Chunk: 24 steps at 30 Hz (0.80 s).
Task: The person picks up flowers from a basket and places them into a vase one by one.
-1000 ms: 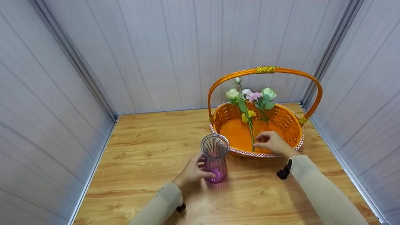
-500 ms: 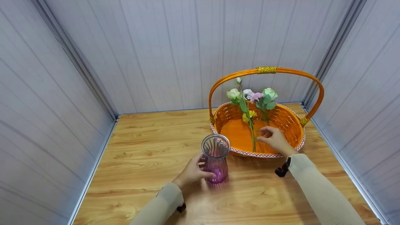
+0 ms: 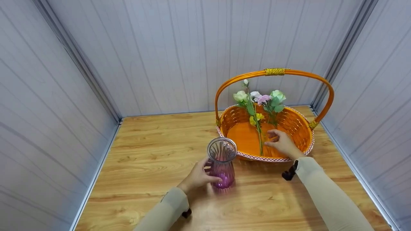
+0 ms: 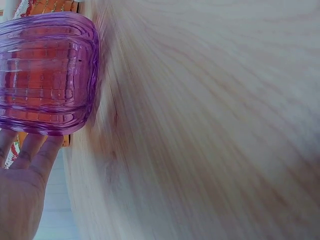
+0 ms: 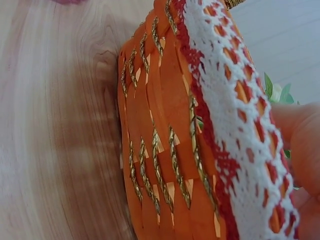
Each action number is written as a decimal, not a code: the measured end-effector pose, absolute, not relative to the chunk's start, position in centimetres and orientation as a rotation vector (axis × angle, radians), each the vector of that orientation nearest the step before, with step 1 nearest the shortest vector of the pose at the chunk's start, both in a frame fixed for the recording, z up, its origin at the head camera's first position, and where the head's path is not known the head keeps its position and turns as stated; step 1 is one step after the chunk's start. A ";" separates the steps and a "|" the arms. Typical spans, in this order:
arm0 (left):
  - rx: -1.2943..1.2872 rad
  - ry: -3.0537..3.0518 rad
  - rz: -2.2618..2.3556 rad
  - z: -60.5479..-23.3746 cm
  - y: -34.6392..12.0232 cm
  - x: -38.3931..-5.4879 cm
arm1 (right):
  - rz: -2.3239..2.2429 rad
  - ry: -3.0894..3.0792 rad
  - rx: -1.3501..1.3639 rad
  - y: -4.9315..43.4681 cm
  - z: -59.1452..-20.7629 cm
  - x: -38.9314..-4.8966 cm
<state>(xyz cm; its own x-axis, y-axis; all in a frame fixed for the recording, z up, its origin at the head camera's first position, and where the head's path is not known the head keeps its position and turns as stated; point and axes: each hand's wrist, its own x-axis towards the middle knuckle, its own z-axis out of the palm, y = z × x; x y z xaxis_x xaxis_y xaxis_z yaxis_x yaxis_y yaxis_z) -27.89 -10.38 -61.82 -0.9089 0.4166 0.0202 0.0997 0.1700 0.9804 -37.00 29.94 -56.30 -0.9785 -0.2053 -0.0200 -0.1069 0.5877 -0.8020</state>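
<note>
Head view: left grip curls round the purple vase; right grip, loosely parted and visibly unladen, hangs over the basket near flower stems.

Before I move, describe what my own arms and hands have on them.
Your left sleeve and right sleeve are long and beige. The left one bears a small dark marking near the cuff, too small to read. A black fitting shows by the right wrist, another by the left. The left hand and right hand wear no gloves.
</note>
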 end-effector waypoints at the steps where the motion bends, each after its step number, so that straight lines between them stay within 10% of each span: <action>1: 0.497 2.195 1.806 -61.8 -10.4 -27.9 | -1.347 2.697 -0.268 30.0 -56.3 -37.0; 24: 0.495 2.177 1.814 -61.3 -10.4 -27.8 | -1.308 2.500 -0.224 29.8 -56.0 -37.7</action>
<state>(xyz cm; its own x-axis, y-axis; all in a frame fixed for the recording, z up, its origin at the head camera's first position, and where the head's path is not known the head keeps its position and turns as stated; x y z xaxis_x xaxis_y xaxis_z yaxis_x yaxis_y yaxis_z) -27.77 -10.38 -61.28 -0.9069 0.4211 0.0154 0.0911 0.1601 0.9829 -37.74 29.78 -56.02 -0.9397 -0.2779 -0.1994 0.0055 0.5707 -0.8212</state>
